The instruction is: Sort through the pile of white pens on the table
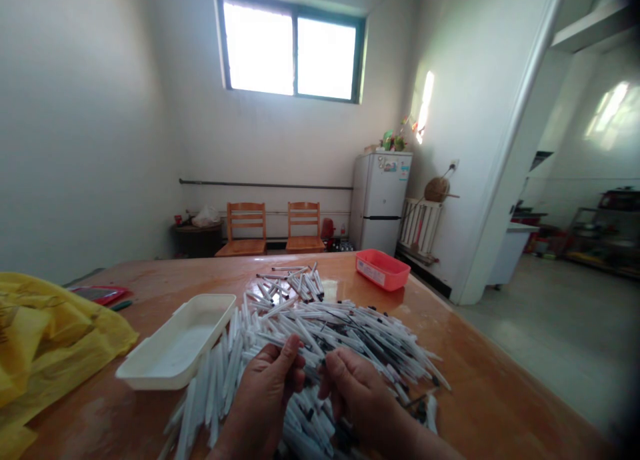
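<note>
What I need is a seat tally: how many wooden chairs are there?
2: one chair and another chair to its right, both beyond the table. More may be hidden.

With 12 o'clock taken as straight ahead, a dark-framed two-pane window [327, 57] is set high in the far wall [290, 143] at 12. Below it, a dark pipe [270, 185] runs horizontally above two wooden chairs [245, 248]. At 11, a whitish plastic bag [206, 217] rests on a low stand [197, 229]. At 1, a grey refrigerator [383, 197] carries greenery [393, 142] on top; a white radiator [421, 230] stands beside it. At 2, a rack [597, 240] holds items too blurred to identify. At 10 lies creased yellow plastic [55, 343].
</note>
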Demonstrator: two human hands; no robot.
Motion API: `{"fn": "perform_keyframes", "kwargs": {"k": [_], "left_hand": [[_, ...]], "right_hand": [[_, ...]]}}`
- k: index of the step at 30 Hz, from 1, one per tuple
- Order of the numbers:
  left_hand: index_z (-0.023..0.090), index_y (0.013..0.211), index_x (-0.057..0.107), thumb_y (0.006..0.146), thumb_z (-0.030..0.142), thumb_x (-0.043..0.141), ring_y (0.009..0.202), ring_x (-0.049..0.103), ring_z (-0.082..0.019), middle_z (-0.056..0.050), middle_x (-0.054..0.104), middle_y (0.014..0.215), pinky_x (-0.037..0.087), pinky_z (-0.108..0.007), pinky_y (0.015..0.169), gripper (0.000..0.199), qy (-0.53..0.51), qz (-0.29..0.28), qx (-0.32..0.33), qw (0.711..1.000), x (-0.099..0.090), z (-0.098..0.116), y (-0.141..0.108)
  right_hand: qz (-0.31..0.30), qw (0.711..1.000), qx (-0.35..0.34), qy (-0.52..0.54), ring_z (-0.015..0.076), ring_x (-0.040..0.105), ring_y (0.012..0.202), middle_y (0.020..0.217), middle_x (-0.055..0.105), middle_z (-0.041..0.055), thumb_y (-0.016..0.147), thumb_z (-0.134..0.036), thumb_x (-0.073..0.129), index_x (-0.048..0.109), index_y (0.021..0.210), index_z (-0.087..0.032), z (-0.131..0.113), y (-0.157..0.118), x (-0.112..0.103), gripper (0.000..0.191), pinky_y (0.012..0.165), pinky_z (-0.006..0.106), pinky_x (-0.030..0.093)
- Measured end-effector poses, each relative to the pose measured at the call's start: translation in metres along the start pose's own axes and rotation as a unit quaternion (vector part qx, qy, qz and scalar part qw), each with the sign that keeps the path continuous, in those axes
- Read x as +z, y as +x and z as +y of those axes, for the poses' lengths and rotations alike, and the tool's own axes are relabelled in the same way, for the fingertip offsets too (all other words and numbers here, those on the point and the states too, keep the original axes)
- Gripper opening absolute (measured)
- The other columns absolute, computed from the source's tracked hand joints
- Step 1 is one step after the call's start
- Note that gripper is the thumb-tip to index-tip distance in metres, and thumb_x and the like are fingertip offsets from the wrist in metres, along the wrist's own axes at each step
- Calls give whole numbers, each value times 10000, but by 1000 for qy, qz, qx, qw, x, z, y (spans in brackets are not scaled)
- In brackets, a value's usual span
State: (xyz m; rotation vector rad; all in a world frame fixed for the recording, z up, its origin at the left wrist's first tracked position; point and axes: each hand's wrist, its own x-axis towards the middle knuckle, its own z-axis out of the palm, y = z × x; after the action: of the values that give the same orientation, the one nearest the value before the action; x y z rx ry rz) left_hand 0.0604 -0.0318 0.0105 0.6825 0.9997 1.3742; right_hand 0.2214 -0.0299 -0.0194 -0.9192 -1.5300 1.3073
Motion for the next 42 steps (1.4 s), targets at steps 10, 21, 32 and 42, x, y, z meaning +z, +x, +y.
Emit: {"fn": "perform_keyframes", "kwargs": {"k": [10,21,32,42], "left_hand": [[150,742,627,720,448,811,541,511,-78,1,612,655,444,-203,534,351,21,-6,9,1000,-2,-4,1],[165,700,587,748,488,772,523,473,-83,15,575,609,417,-214,527,375,49,4,25,998,-1,-5,1],[163,763,633,718,382,821,677,560,-103,2,629,746,480,-226,665,291,22,-15,39,999,-2,2,2],[171,693,568,607,496,863,616,501,-96,27,573,663,422,-213,579,448,45,100,68,992,-15,10,12]], "right_hand": [[0,1000,15,15,71,452,454,682,575,-9,969,-575,468,557,826,-154,0,2,1,454,440,199,336],[56,974,-99,-196,123,469,628,687,539,-15,936,-365,577,589,826,-176,-9,-4,-4,218,587,245,367],[51,973,-102,-201,127,480,647,692,547,-16,928,-317,587,600,824,-180,-5,-1,-8,173,611,247,372],[69,945,-94,-306,136,502,653,722,571,-9,910,-258,564,602,862,-188,-9,-1,-16,93,600,249,360]]}}
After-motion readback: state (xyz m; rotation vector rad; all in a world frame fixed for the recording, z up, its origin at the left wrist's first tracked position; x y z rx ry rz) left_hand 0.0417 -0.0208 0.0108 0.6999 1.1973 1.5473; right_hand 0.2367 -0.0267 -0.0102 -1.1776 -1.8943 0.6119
